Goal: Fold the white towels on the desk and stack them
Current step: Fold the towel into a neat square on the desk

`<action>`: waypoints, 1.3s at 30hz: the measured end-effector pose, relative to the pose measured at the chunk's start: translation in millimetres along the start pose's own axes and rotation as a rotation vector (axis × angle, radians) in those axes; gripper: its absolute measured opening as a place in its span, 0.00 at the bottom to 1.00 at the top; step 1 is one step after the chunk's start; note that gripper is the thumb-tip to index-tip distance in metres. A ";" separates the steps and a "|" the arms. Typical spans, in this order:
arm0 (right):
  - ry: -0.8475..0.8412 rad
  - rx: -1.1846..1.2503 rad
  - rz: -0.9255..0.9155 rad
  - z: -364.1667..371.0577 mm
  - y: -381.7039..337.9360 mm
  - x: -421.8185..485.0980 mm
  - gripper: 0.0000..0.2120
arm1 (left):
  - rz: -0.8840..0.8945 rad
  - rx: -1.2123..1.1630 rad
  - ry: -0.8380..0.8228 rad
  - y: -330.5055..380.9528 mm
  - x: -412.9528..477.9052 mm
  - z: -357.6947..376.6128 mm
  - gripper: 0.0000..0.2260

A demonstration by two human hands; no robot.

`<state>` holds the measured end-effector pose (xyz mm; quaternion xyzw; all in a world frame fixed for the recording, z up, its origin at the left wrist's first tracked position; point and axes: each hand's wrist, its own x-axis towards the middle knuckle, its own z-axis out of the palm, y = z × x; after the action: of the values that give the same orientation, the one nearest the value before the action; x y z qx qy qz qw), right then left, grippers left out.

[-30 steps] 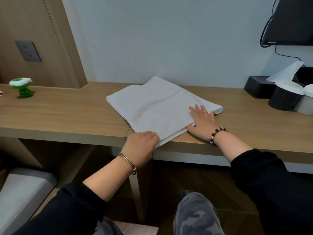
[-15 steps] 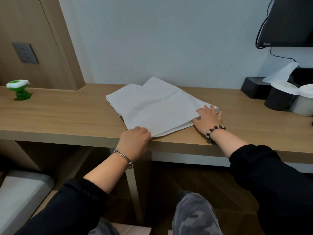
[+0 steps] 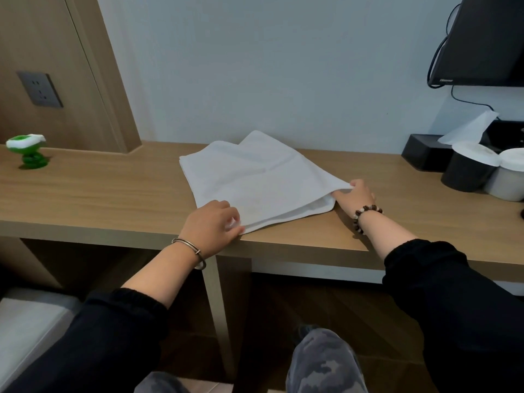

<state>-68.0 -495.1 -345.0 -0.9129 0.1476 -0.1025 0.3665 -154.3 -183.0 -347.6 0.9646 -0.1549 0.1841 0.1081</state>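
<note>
Right hand [image 3: 354, 195] fingers under towel [image 3: 255, 180]; monitor [image 3: 487, 38] past the frame edge

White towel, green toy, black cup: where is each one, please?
white towel [image 3: 255, 188]: head view, middle of top layer.
green toy [image 3: 31, 161]: head view, its green base.
black cup [image 3: 465, 175]: head view, its side wall.

Left hand [image 3: 211, 226], right hand [image 3: 354, 195]: apparently curled.
</note>
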 end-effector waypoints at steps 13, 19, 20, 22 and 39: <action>-0.010 -0.043 0.034 -14.6 -1.1 22.3 0.06 | -0.085 -0.158 0.224 5.7 -11.6 17.7 0.04; 0.166 -0.409 -0.021 -15.1 9.5 17.7 0.09 | -0.098 -0.171 0.280 6.8 -11.9 21.8 0.05; 0.181 -0.481 -0.080 -13.7 7.6 16.7 0.13 | -0.097 -0.170 0.279 6.7 -12.3 22.0 0.05; 0.241 -0.516 -0.241 -12.4 4.1 12.5 0.19 | -0.094 -0.172 0.267 5.9 -12.3 21.4 0.05; 0.085 -0.812 -0.318 -8.6 -3.1 -7.5 0.15 | 0.373 -0.025 0.269 8.9 -27.2 -6.0 0.08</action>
<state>-77.0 -495.9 -337.3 -0.9893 0.0484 -0.1288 -0.0487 -183.3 -182.6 -351.4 0.8845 -0.3171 0.3260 0.1039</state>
